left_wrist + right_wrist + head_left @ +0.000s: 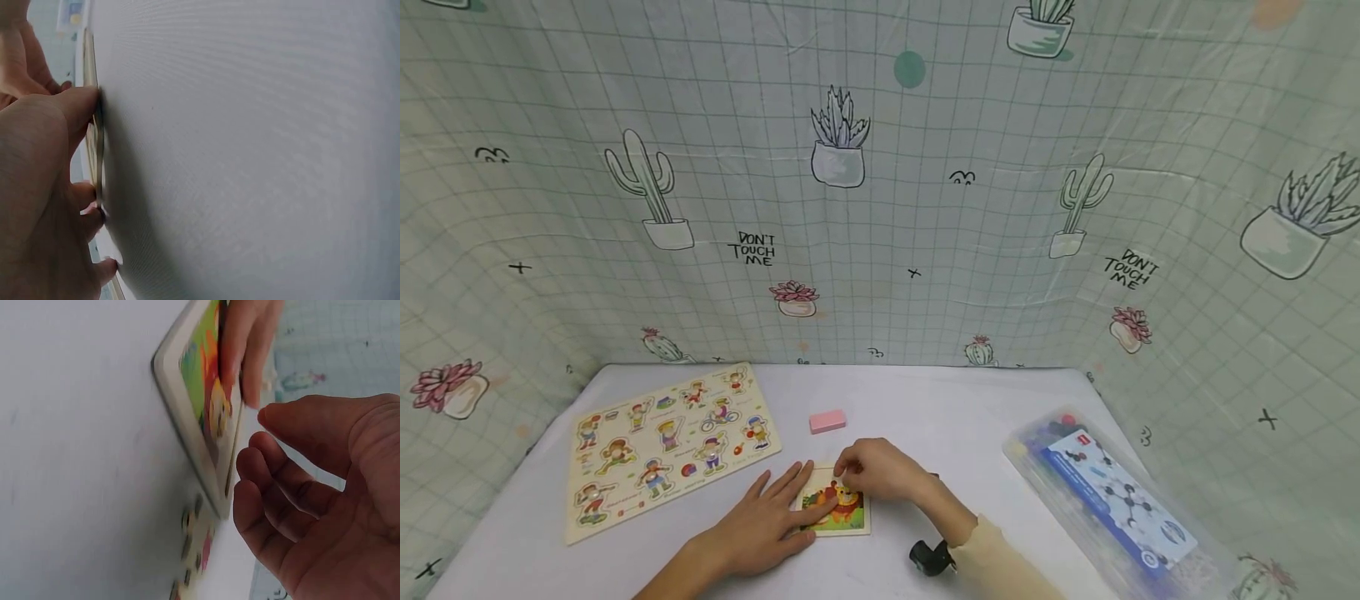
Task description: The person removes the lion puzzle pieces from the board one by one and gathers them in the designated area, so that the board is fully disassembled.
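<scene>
A small wooden picture puzzle [857, 528] lies flat on the table, showing a yellow bear on green. My left hand [767, 525] rests on its left side with fingers spread, one finger reaching across the picture. Over the puzzle's top edge is my right hand [876, 468], thumb and fingertips close together. In the right wrist view, that right hand [312, 494] has loosely curled fingers, a small gap at the thumb tip and nothing visible between them. Loose puzzle pieces [199, 540] lie beside the board there, mostly hidden by the right wrist in the head view.
A large wooden board of sports figures [677, 450] lies at the left. Behind the puzzle sits a pink block [827, 422]. A black cylindrical object [929, 557] is near the right forearm. At the right stands a clear plastic case with a blue label [1120, 500].
</scene>
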A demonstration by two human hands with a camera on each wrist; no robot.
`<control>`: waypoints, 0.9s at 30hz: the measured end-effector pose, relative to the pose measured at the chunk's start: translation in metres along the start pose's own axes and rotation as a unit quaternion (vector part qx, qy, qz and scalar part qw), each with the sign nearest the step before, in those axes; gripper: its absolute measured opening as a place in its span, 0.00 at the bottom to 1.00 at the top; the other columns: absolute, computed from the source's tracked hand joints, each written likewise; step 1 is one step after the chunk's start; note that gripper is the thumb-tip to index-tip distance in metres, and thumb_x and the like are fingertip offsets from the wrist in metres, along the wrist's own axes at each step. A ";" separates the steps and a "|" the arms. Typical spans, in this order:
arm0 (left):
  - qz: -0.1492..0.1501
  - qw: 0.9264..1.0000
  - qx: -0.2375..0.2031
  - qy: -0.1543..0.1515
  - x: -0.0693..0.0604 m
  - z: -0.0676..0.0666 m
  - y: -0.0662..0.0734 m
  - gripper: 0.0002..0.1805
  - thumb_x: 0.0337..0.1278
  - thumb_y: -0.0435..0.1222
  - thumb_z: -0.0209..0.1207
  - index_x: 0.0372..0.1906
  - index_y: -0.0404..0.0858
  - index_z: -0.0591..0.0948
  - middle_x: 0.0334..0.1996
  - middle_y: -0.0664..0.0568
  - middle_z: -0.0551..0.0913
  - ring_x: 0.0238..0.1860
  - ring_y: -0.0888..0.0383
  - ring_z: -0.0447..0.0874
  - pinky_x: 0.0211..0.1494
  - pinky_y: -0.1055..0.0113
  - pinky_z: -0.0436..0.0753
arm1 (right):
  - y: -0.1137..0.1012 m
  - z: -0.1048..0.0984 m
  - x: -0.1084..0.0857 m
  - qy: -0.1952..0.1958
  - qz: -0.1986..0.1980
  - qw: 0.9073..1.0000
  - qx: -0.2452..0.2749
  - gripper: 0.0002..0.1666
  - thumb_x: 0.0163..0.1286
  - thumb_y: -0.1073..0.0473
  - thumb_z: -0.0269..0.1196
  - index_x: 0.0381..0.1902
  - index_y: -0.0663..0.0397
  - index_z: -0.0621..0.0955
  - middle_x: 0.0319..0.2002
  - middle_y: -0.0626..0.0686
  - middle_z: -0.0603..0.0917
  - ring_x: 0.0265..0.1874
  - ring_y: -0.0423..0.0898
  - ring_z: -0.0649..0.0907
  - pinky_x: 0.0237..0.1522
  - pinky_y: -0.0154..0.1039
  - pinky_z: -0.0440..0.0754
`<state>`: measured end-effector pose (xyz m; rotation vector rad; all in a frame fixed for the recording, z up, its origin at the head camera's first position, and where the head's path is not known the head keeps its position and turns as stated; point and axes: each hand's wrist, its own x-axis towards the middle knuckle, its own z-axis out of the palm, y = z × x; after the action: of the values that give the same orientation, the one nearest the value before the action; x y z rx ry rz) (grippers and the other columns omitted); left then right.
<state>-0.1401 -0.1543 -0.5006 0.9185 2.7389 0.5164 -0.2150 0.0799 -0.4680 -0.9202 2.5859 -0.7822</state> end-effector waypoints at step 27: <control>-0.023 0.999 -0.017 -0.037 -0.001 -0.008 0.005 0.26 0.74 0.57 0.48 0.72 0.59 0.72 0.81 0.42 0.45 0.80 0.40 0.43 0.73 0.30 0.46 | -0.024 0.026 0.015 -0.007 -0.068 0.993 -0.096 0.15 0.69 0.67 0.60 0.47 0.50 0.89 0.38 0.43 0.86 0.38 0.33 0.79 0.47 0.29 0.78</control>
<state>-0.1387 -0.1531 -0.4907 0.8479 2.6704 0.5090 -0.2034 0.0441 -0.4769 -1.1629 2.6432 -0.5625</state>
